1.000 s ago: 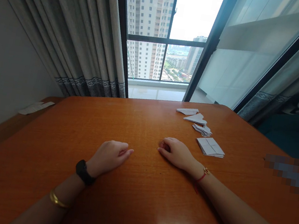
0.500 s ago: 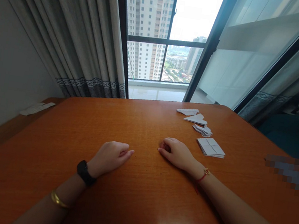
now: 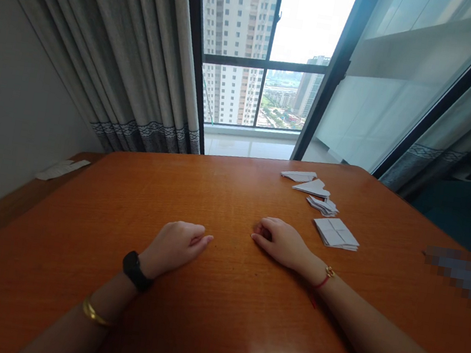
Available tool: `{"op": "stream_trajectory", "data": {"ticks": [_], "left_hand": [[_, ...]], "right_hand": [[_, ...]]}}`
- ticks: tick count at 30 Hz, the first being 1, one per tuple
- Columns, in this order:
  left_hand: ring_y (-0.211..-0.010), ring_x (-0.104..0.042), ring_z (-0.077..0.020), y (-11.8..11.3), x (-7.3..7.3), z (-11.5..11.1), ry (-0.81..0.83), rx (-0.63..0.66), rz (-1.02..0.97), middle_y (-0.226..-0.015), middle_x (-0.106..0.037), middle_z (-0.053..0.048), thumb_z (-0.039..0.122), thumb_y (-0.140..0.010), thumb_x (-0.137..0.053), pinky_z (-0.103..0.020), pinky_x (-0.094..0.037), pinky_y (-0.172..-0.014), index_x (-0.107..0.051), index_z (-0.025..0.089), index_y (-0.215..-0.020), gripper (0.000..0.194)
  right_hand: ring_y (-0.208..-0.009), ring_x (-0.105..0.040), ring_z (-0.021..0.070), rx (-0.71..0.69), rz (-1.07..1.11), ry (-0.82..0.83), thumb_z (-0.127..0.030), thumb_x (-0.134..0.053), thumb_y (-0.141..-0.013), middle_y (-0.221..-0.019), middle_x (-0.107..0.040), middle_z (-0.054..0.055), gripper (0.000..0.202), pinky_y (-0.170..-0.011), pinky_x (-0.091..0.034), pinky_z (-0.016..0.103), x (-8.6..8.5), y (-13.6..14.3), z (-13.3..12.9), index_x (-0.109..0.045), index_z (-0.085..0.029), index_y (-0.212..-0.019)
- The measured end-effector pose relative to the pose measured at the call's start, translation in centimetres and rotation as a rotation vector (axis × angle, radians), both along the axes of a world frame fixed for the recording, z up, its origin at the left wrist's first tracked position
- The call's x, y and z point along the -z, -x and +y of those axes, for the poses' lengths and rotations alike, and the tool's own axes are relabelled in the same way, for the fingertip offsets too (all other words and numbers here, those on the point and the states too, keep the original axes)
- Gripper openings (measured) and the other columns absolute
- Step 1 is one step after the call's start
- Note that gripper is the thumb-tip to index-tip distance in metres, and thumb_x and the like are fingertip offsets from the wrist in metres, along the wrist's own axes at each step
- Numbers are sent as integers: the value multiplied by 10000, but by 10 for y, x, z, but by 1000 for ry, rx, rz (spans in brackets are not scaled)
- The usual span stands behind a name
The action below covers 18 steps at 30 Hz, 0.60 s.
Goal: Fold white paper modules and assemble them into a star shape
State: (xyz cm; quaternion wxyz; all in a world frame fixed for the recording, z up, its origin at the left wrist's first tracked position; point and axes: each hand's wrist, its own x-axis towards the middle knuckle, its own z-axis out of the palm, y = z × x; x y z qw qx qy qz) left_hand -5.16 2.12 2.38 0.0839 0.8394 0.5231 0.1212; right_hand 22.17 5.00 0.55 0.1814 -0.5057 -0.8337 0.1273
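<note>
The bare left hand [image 3: 175, 246] and right hand [image 3: 283, 245], both curled in, seemingly empty, rest best clear of the square folded white paper [image 3: 336, 233].

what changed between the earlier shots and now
The whole scene sits slightly further right in the picture, probably from a small head turn to the left. Nothing was visibly taken hold of or let go. The left hand and right hand keep their poses, and the folded papers stay in place on the table.

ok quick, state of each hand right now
Left hand: loosely closed, nothing visibly held.
Right hand: loosely curled closed, nothing visibly held, near the folded square paper.
</note>
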Motion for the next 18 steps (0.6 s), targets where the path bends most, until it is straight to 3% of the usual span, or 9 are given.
{"op": "stream_trajectory", "data": {"ticks": [18], "left_hand": [[-516, -373, -117, 1, -1, 1, -12, -6, 5, -543, -412, 25, 439, -923, -383, -291, -141, -542, -328, 184, -589, 423]], "right_hand": [[-746, -553, 165, 1, 11, -3, -341, -572, -844, -783, -643, 19, 143, -671, -399, 271, 0, -1, 0, -605, -204, -818]]}}
